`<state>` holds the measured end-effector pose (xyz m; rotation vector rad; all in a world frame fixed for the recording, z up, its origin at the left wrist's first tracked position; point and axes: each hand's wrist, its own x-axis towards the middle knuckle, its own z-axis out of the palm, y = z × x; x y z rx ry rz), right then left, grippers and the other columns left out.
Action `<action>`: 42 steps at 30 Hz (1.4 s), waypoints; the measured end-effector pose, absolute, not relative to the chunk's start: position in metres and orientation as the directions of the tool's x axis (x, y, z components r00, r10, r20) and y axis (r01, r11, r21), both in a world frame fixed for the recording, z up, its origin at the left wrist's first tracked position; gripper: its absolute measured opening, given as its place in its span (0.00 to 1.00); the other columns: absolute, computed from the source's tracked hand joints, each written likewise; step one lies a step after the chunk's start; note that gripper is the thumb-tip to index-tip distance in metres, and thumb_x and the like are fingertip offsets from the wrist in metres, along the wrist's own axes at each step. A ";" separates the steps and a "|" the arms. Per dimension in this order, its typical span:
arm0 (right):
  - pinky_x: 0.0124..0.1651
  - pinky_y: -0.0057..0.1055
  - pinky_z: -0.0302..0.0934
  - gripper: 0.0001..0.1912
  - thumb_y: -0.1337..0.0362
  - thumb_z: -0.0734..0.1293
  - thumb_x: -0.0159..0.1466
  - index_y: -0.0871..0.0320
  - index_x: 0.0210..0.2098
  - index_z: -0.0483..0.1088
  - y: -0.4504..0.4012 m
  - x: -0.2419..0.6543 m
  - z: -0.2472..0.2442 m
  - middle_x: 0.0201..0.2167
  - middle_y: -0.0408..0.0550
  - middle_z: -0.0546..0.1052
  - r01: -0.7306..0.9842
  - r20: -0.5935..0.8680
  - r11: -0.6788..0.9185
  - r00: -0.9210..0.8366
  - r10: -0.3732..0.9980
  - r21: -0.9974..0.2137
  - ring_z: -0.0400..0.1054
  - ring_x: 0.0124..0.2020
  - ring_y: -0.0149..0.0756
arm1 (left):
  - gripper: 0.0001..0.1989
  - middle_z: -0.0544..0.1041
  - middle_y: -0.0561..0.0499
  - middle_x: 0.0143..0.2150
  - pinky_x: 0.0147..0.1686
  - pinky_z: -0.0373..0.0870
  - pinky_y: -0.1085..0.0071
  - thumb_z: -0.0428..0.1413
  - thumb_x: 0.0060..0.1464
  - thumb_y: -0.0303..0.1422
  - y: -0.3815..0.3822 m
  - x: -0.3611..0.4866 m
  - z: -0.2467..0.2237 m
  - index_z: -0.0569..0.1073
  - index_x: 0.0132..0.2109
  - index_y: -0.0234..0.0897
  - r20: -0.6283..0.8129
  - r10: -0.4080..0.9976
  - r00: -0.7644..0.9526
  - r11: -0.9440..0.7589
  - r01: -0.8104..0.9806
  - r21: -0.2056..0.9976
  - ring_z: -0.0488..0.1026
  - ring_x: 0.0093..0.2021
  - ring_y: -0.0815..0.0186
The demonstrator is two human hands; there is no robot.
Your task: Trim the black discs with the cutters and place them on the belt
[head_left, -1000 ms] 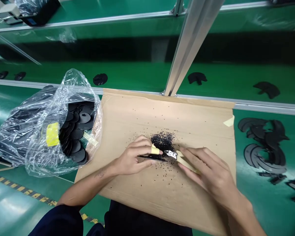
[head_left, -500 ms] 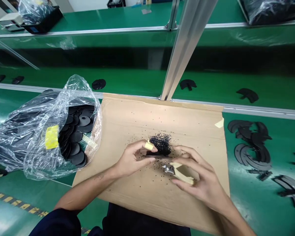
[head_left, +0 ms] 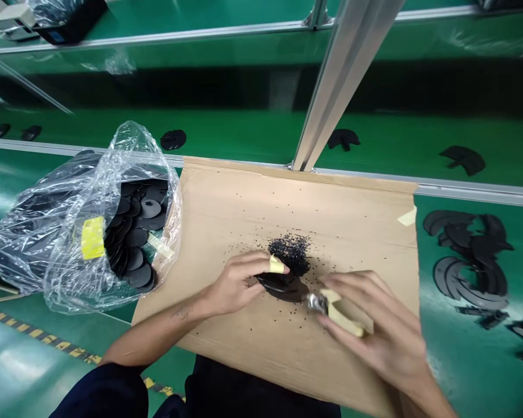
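Now the flat, round black disc (head_left: 289, 289), pinched in the left hand (head_left: 237, 284), shows more face than before, so its surface is better exposed; the right hand (head_left: 381, 325) grips yellow-handled metal nippers (head_left: 335, 315).

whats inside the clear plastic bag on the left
Flat black discs lie piled in the mouth of the plastic bag. Those underneath are covered, and shiny folds blur what lies further back.

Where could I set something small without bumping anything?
The green shelf looks bare between the round black disc and the silver metal post. The brown cardboard sheet is nearly bare along its near edge; toward its middle and right, loose black specks, the left hand and the right hand crowd it.
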<state>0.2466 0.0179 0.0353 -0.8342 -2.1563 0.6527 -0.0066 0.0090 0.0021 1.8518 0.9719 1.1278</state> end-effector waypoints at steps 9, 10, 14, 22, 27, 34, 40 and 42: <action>0.43 0.41 0.71 0.23 0.68 0.70 0.65 0.55 0.59 0.67 0.028 0.246 0.022 0.45 0.54 0.78 0.427 0.392 0.688 -0.593 0.703 -0.587 0.74 0.44 0.43 | 0.14 0.83 0.44 0.43 0.42 0.77 0.71 0.56 0.61 0.20 0.007 -0.005 0.004 0.78 0.50 0.37 0.301 0.880 0.367 -0.375 0.150 0.915 0.80 0.42 0.66; 0.42 0.41 0.71 0.24 0.68 0.70 0.65 0.55 0.60 0.66 0.027 0.246 0.022 0.45 0.54 0.78 0.430 0.397 0.693 -0.594 0.700 -0.578 0.74 0.45 0.43 | 0.13 0.83 0.44 0.43 0.42 0.77 0.71 0.56 0.61 0.21 0.007 -0.005 0.003 0.79 0.50 0.37 0.303 0.881 0.364 -0.375 0.145 0.916 0.80 0.42 0.66; 0.42 0.41 0.71 0.27 0.69 0.70 0.65 0.54 0.62 0.63 0.026 0.247 0.023 0.46 0.54 0.78 0.459 0.400 0.709 -0.602 0.691 -0.535 0.74 0.45 0.44 | 0.11 0.84 0.44 0.42 0.40 0.77 0.71 0.57 0.62 0.25 0.006 -0.006 0.000 0.79 0.50 0.37 0.309 0.881 0.357 -0.376 0.133 0.917 0.81 0.41 0.65; 0.38 0.38 0.70 0.20 0.71 0.69 0.66 0.60 0.57 0.68 0.022 0.250 0.026 0.39 0.53 0.80 0.495 0.428 0.758 -0.628 0.649 -0.424 0.73 0.38 0.41 | 0.11 0.84 0.42 0.42 0.40 0.78 0.68 0.58 0.63 0.27 0.005 -0.006 -0.003 0.80 0.51 0.39 0.329 0.867 0.375 -0.379 0.064 0.923 0.81 0.40 0.64; 0.34 0.35 0.70 0.18 0.70 0.68 0.67 0.59 0.56 0.68 0.022 0.246 0.025 0.36 0.50 0.80 0.460 0.422 0.735 -0.612 0.669 -0.498 0.74 0.34 0.38 | 0.11 0.83 0.42 0.42 0.41 0.78 0.68 0.57 0.63 0.27 0.006 -0.004 0.000 0.80 0.50 0.37 0.330 0.863 0.382 -0.388 0.084 0.918 0.81 0.42 0.63; 0.41 0.41 0.69 0.17 0.55 0.66 0.69 0.54 0.54 0.70 0.025 0.270 0.025 0.43 0.53 0.79 0.646 0.296 0.597 -0.521 0.801 -0.477 0.74 0.42 0.45 | 0.15 0.81 0.43 0.48 0.50 0.76 0.68 0.57 0.64 0.36 0.007 -0.010 0.012 0.75 0.54 0.35 0.165 0.959 0.229 -0.215 0.212 0.953 0.79 0.49 0.62; 0.44 0.46 0.68 0.19 0.50 0.62 0.69 0.55 0.51 0.72 0.007 0.313 -0.008 0.46 0.55 0.78 0.781 0.347 0.588 -0.503 0.791 -0.209 0.73 0.46 0.51 | 0.26 0.77 0.40 0.54 0.59 0.69 0.62 0.35 0.73 0.42 0.089 -0.052 0.021 0.71 0.59 0.33 0.231 0.960 0.159 -0.280 0.511 0.812 0.74 0.56 0.60; 0.46 0.47 0.69 0.20 0.51 0.61 0.70 0.56 0.53 0.71 0.002 0.319 -0.017 0.45 0.56 0.78 0.788 0.384 0.592 -0.501 0.776 -0.169 0.73 0.47 0.52 | 0.24 0.76 0.40 0.55 0.62 0.65 0.58 0.37 0.73 0.40 0.134 -0.066 0.024 0.71 0.59 0.33 0.250 0.955 0.159 -0.288 0.697 0.657 0.71 0.57 0.58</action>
